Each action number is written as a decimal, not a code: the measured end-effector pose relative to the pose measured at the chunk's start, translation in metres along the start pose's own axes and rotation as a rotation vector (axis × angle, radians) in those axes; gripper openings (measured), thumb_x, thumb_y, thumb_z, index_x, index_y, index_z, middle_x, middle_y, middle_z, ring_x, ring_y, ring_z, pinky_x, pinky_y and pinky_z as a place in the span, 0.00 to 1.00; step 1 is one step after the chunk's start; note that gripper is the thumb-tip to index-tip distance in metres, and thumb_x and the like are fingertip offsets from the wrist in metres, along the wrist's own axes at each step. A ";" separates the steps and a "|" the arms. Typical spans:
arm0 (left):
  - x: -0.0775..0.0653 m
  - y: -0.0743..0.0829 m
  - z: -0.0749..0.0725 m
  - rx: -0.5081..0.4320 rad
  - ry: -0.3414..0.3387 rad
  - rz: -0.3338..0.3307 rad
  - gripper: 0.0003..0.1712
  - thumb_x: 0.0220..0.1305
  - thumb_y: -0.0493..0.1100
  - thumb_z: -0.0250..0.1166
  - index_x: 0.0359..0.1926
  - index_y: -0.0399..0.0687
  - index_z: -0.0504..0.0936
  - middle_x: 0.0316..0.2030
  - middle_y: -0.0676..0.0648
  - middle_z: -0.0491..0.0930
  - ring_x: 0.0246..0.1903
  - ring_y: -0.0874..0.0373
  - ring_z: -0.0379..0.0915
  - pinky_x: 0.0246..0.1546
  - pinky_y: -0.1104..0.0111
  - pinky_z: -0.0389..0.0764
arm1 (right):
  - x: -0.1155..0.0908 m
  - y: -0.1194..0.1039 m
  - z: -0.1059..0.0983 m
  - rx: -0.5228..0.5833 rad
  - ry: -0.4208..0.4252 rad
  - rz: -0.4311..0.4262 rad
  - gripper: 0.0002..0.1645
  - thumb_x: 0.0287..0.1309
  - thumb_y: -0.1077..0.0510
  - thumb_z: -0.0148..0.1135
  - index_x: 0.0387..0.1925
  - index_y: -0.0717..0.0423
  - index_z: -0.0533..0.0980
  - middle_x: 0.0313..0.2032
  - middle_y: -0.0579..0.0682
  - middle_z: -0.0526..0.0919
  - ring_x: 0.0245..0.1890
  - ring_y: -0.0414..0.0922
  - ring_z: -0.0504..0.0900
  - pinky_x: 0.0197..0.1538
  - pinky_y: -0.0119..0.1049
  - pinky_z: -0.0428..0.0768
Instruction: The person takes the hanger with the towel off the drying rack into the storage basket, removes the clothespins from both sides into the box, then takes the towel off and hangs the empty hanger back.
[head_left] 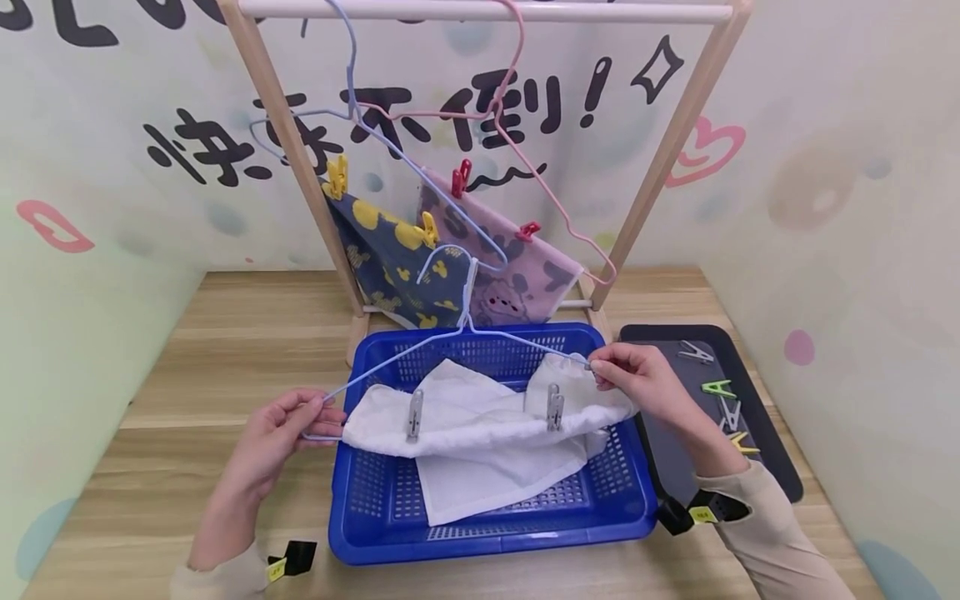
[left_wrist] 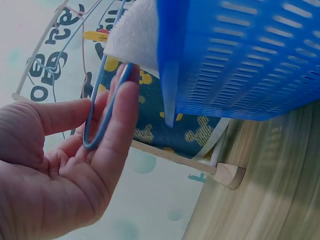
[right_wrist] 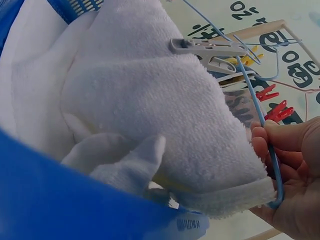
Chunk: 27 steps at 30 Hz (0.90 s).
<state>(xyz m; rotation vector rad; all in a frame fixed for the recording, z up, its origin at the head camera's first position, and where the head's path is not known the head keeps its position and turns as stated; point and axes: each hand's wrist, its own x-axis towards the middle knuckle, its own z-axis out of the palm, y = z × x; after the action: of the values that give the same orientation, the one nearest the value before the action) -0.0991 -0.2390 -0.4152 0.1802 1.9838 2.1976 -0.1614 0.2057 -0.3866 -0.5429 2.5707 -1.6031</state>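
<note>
Between my two hands a light-blue wire hanger [head_left: 390, 360] is held over the basket. A white towel [head_left: 480, 429] hangs from its lower bar, clipped by two grey clothespins [head_left: 555, 408], and its lower part dips into the blue basket [head_left: 491, 546]. My left hand [head_left: 281, 429] grips the hanger's left corner; in the left wrist view the blue wire loop [left_wrist: 90, 135] lies between thumb and fingers. My right hand [head_left: 641, 379] pinches the hanger's right arm, thumb and fingers around the wire in the right wrist view. The hanger's hook points up towards the rack.
A wooden rack [head_left: 652, 150] with a white bar stands behind the basket. On it hang a blue patterned towel [head_left: 405, 275] with yellow clips and a pink towel [head_left: 517, 283] with red clips. A black tray [head_left: 787, 483] holding several clothespins lies at the right.
</note>
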 end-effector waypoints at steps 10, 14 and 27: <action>0.000 -0.005 -0.005 0.014 -0.110 0.023 0.13 0.73 0.35 0.44 0.40 0.52 0.75 0.31 0.52 0.83 0.32 0.61 0.82 0.33 0.70 0.83 | -0.005 -0.005 -0.009 -0.333 -0.056 -0.154 0.08 0.54 0.68 0.64 0.38 0.63 0.80 0.32 0.49 0.82 0.28 0.37 0.76 0.32 0.29 0.79; 0.001 -0.006 -0.004 0.013 -0.116 0.018 0.13 0.74 0.36 0.44 0.40 0.54 0.75 0.30 0.53 0.83 0.31 0.62 0.82 0.30 0.72 0.82 | -0.007 -0.011 -0.009 -0.412 0.045 -0.352 0.13 0.46 0.72 0.68 0.36 0.61 0.80 0.32 0.48 0.81 0.29 0.37 0.75 0.32 0.27 0.79; 0.002 -0.009 -0.005 -0.034 -0.128 0.022 0.13 0.74 0.35 0.44 0.40 0.51 0.75 0.30 0.52 0.83 0.30 0.62 0.82 0.33 0.69 0.83 | -0.010 -0.033 0.016 -0.445 -0.235 -0.337 0.14 0.54 0.62 0.66 0.43 0.63 0.80 0.34 0.47 0.83 0.32 0.38 0.79 0.31 0.34 0.80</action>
<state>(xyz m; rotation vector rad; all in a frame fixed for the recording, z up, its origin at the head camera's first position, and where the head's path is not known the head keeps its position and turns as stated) -0.1019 -0.2422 -0.4249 0.3310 1.8836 2.1727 -0.1399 0.1817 -0.3657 -1.1738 2.7548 -0.9378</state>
